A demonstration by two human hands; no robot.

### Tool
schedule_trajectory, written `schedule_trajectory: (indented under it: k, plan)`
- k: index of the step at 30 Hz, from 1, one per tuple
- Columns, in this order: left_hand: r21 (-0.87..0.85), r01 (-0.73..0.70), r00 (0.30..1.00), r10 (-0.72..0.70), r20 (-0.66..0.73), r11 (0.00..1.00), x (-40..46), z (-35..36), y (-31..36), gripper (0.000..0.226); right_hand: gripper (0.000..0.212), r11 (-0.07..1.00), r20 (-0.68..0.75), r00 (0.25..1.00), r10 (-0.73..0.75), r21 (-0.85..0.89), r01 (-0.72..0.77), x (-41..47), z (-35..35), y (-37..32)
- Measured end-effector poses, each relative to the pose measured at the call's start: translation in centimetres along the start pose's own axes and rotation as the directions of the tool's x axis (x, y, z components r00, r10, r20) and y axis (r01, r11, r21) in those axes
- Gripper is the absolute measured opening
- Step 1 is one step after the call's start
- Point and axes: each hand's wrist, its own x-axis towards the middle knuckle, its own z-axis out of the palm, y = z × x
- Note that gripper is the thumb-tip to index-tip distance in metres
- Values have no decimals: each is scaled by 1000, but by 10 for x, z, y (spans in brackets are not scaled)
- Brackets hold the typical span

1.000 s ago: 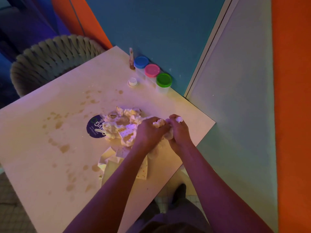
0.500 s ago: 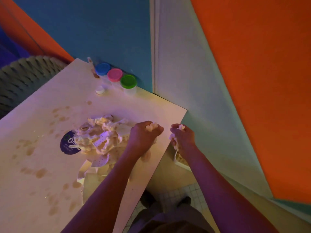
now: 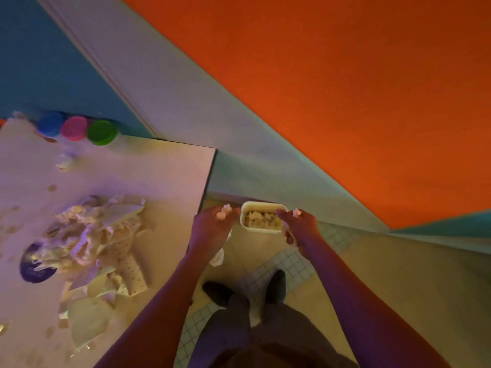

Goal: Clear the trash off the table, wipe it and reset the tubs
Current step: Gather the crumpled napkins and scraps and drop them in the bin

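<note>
In the head view, crumpled paper scraps point(image 3: 224, 211) are clutched in the left hand point(image 3: 212, 227), and more scraps point(image 3: 296, 212) are pinched in the right hand point(image 3: 300, 227). Both hands are held past the worktop point(image 3: 164, 176) edge, on either side of a small bin point(image 3: 263, 217) on the floor, partly filled with paper. A heap of trash point(image 3: 93, 240) is left on the stained worktop. Three tubs point(image 3: 77, 128) are lined up at its far edge against the wall. Open floor point(image 3: 372, 261) is seen to the right.
</note>
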Motion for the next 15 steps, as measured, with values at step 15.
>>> schedule_trajectory:
  k: [15]
  plan:
    - [233, -91, 943, 9, 334, 968, 27, 113, -34, 33, 16, 981, -97, 987, 127, -132, -139, 40, -54, 64]
